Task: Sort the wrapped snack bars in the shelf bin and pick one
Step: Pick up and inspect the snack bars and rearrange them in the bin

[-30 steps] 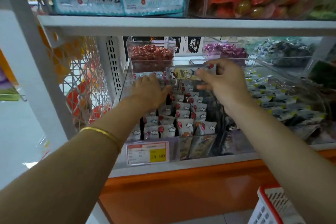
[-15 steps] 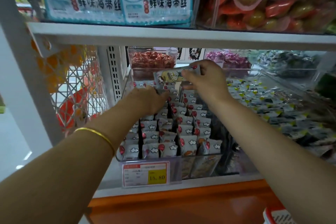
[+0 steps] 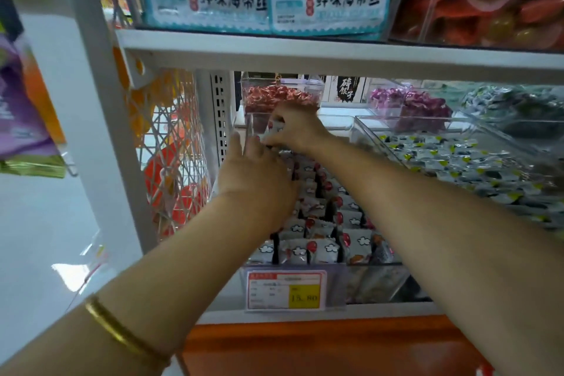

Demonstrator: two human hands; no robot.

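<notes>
A thin gold metal bangle [image 3: 120, 331] circles the left forearm, which rises from the lower left corner towards the shelf. The left hand [image 3: 256, 175] shows its back to the camera over the left rows of the small white-wrapped snack bars with red dots and cloud marks [image 3: 323, 250]. Its fingers [image 3: 252, 146] lie straight and close together, reaching to the far end, and the thumb stands apart to the left. The bars stand in tight rows inside the clear plastic shelf bin [image 3: 375, 282], which fills the left part of the lower shelf. A white, red and yellow price tag [image 3: 285, 290] hangs on its front wall. The right forearm crosses above the bars from the lower right, wrist bent down. The right hand [image 3: 294, 128] sits at the bin's far end, fingers curled, pinching one white-wrapped bar [image 3: 275, 127] just above the back row, touching the left fingertips. Further right stands a second clear bin of grey packets with yellow-green marks [image 3: 457, 162]
</notes>
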